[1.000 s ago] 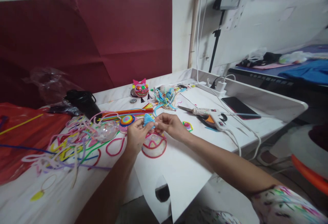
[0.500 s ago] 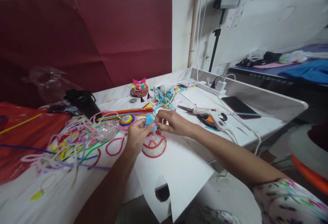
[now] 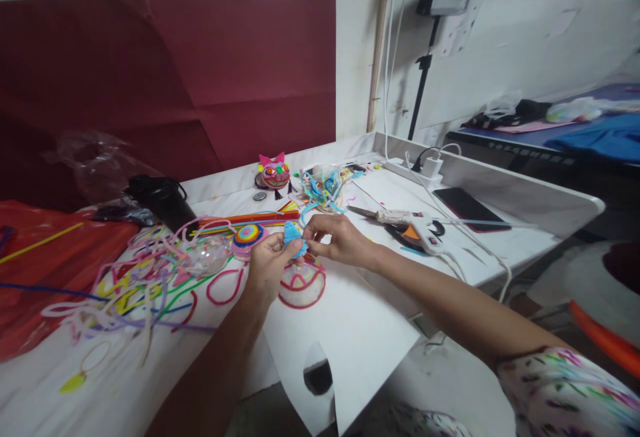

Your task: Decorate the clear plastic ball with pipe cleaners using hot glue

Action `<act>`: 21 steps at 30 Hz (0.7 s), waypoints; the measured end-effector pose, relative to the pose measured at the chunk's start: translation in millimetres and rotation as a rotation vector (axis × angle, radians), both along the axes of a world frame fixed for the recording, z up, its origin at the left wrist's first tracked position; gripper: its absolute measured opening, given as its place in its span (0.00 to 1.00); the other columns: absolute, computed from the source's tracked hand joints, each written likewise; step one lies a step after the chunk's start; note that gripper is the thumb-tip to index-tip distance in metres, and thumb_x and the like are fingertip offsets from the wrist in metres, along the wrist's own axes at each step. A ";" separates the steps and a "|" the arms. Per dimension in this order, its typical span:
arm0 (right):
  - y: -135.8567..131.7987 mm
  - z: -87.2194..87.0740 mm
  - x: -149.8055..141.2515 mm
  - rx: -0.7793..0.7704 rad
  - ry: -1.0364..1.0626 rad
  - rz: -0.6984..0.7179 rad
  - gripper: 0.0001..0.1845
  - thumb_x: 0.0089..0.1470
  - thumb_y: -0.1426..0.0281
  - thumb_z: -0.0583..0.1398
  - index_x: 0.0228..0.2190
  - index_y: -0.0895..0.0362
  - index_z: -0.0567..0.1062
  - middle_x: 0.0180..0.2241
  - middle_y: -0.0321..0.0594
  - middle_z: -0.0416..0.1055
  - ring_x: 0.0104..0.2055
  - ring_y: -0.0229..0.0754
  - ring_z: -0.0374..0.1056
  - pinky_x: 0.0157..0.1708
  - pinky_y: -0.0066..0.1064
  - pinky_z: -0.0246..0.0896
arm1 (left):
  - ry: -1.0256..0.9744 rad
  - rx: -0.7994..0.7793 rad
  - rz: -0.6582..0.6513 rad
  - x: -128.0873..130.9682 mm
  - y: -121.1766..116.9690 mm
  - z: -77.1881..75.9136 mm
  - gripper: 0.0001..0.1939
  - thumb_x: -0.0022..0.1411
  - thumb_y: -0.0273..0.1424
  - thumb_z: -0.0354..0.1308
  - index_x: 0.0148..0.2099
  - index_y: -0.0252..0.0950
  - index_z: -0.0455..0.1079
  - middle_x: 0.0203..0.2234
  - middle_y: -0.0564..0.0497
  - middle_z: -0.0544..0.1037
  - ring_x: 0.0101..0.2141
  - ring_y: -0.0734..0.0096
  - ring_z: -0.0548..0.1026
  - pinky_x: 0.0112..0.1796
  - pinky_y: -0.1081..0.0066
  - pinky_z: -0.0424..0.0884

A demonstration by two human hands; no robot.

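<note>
Between thumb and fingers my left hand point(image 3: 269, 260) grips a small light-blue ribbed piece point(image 3: 295, 240), which looks made of pipe cleaner. My right hand point(image 3: 334, 240) pinches at the right edge of that same piece; its fingertips are closed, and I cannot make out any smaller thing in them. Just below lies a round whitish piece with a red pipe-cleaner rim point(image 3: 302, 293), partly covered by my left hand. A disc of rainbow rings point(image 3: 249, 235) sits left of my left hand. Beneath everything is a white sheet point(image 3: 350, 323) with a hole, overhanging the table's front edge.
Pipe cleaners point(image 3: 125, 290) sprawl over the left side near a black tumbler point(image 3: 163, 197). Behind my hands are a pink cat-like figure point(image 3: 274, 171) and a blue-white tangle point(image 3: 325, 187). On the right lie scissors point(image 3: 367, 212), a glue gun point(image 3: 425, 231), a phone point(image 3: 470, 208) and cables.
Hardly anything differs. Both hands keep their grip on the light-blue piece with only tiny finger shifts, and the view has moved very slightly.
</note>
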State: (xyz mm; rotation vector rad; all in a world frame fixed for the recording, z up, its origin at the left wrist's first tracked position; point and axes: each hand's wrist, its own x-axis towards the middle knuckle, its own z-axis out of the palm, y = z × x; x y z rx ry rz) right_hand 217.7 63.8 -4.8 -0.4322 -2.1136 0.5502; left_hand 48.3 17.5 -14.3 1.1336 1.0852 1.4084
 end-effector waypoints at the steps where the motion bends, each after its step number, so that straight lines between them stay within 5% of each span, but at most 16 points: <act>1: -0.2 0.4 -0.2 -0.011 0.002 -0.002 0.02 0.53 0.74 0.58 0.29 0.57 0.72 0.28 0.39 0.72 0.27 0.37 0.69 0.30 0.28 0.67 | -0.007 -0.009 -0.008 -0.1 0.1 0.0 0.18 0.40 0.37 0.73 0.32 0.32 0.75 0.21 0.52 0.78 0.19 0.77 0.71 0.22 0.75 0.69; 8: -2.6 0.1 -0.5 0.025 0.021 -0.007 0.03 0.51 0.76 0.58 0.27 0.57 0.71 0.27 0.39 0.71 0.27 0.37 0.68 0.30 0.28 0.67 | -0.029 -0.018 -0.032 0.8 -0.4 -1.9 0.17 0.41 0.37 0.73 0.31 0.33 0.75 0.22 0.52 0.78 0.19 0.77 0.72 0.23 0.75 0.69; 18: 0.7 -6.2 1.7 0.639 -0.248 -0.149 0.09 0.63 0.74 0.51 0.31 0.57 0.68 0.30 0.45 0.71 0.33 0.43 0.65 0.30 0.32 0.60 | -0.115 -0.066 -0.075 2.1 0.1 1.2 0.18 0.39 0.37 0.74 0.30 0.33 0.74 0.20 0.55 0.74 0.18 0.79 0.69 0.21 0.76 0.67; 21: -0.3 -9.0 1.0 0.720 -0.247 -0.150 0.11 0.63 0.75 0.50 0.30 0.57 0.69 0.29 0.45 0.70 0.33 0.43 0.65 0.29 0.32 0.59 | -0.139 -0.075 -0.099 3.0 -0.7 3.1 0.19 0.37 0.38 0.74 0.29 0.32 0.73 0.21 0.55 0.74 0.19 0.81 0.67 0.21 0.77 0.66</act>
